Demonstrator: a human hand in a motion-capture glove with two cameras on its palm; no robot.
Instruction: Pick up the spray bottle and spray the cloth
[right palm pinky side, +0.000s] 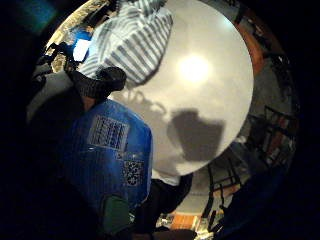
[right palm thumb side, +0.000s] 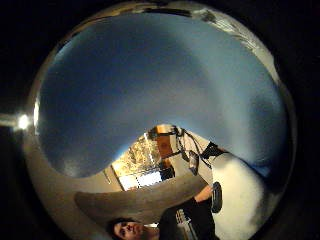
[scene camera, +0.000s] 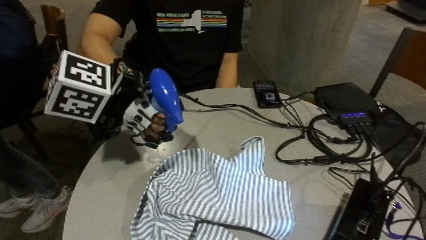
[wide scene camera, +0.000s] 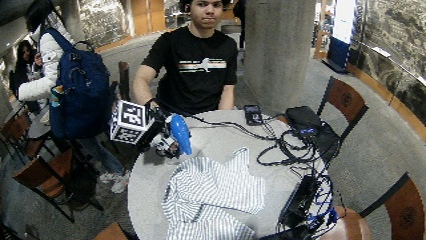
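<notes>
A blue bottle (scene camera: 166, 98) is grasped in the gloved right grip (scene camera: 148, 121) and held in the air above the desk's (scene camera: 219, 134) left edge. A striped cloth (scene camera: 216, 195) is spread on the desk, near and to the right of the bottle.

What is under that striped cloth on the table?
The striped cloth lies crumpled straight on the round grey table, whose bare top shows all around it. No bulge hints at anything beneath, but the folds cover that patch, so I cannot be sure.
</notes>
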